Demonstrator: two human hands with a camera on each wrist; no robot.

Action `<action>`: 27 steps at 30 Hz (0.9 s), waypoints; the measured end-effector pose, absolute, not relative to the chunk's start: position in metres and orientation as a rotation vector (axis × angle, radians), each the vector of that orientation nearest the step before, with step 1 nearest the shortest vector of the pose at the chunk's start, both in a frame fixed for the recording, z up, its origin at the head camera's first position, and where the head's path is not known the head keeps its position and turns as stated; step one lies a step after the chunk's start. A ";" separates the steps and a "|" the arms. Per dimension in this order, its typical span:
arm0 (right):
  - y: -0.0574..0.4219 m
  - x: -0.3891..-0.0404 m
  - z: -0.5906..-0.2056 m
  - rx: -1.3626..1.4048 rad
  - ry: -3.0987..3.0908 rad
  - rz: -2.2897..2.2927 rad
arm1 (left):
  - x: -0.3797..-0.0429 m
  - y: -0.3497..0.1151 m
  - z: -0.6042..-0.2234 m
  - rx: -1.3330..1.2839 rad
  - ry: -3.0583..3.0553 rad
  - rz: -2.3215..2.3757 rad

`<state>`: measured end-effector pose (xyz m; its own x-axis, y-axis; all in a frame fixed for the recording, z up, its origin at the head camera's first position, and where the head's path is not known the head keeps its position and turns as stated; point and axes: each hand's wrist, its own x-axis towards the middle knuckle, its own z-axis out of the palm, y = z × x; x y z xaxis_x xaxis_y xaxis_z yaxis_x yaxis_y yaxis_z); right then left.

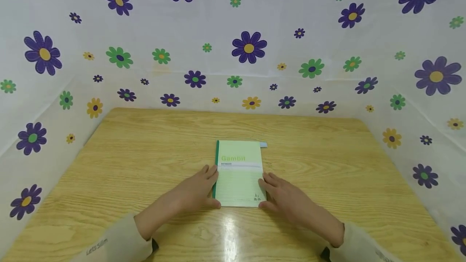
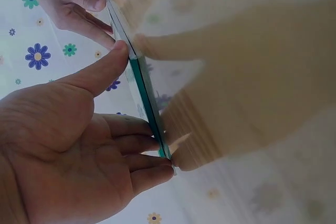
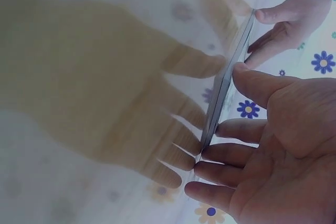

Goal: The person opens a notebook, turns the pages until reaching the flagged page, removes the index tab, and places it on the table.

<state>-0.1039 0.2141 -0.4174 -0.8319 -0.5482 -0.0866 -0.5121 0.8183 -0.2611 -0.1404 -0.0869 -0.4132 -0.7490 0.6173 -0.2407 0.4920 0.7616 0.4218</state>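
A pale green notebook (image 1: 238, 185) is lying flat on the wooden table (image 1: 145, 140), a bluish tab (image 1: 263, 144) jutting out near its far right corner. The left hand (image 1: 196, 188) is touching its dark green spine (image 1: 217, 155), the right hand (image 1: 285, 196) its opposite edge, fingers loosely extended. Flowered sheeting (image 1: 204, 19) is rising behind.

Head view: bright, diffuse light from a source out of frame; a white glare streak on the glossy desk (image 1: 164, 140), nearest the viewer. The large title on the notebook (image 1: 238, 183) is legible, the small print soft. Wrist views: dimmer and hazier; palms of the left grip (image 2: 68, 156) and right grip (image 3: 278, 156) shaded, their brown reflections broad, mirrored flowers blurred.
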 end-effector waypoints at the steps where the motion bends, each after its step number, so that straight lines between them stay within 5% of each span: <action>1: 0.214 -0.102 -0.417 -0.846 2.849 -0.338 | -0.139 -0.087 -0.414 0.863 2.599 0.464; 27: 0.216 -0.069 -0.416 -0.993 2.923 -0.235 | -0.100 -0.087 -0.407 0.892 2.599 0.462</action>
